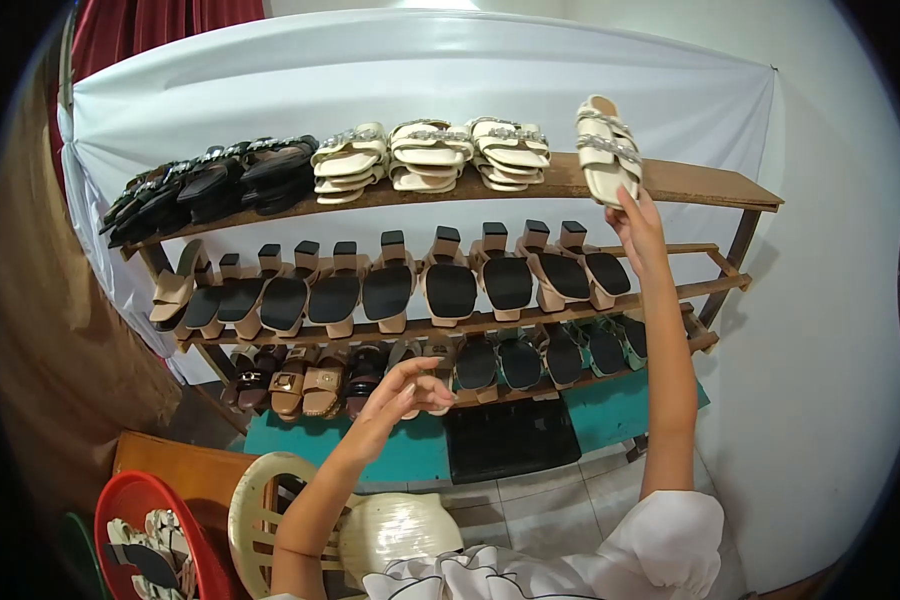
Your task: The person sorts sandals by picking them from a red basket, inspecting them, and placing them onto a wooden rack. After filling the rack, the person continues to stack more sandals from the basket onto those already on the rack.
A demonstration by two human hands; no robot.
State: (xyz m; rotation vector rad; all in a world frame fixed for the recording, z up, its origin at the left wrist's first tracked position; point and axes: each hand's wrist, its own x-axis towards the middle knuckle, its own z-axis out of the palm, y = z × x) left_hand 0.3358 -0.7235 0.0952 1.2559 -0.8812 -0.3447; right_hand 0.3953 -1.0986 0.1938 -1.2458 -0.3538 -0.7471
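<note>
A cream sandal (600, 160) with jewelled straps is in my right hand (638, 228), gripped at its toe end, above the right part of the top shelf (705, 182). My left hand (402, 392) hangs in front of the lowest shelf, fingers loosely bent and apart, holding nothing. Behind it stand brown slide sandals (322, 382) and dark-soled sandals (518, 358). Stacked cream sandals (431, 155) sit mid-way along the top shelf, with black sandals (213, 185) to their left.
Block-heeled sandals (386, 290) lie soles outward along the middle shelf. Below the rack is a teal board (410, 450) with a black panel (511, 440). A cream plastic chair (400, 535) and a red tub (220, 560) holding cream sandals (165, 540) are at lower left.
</note>
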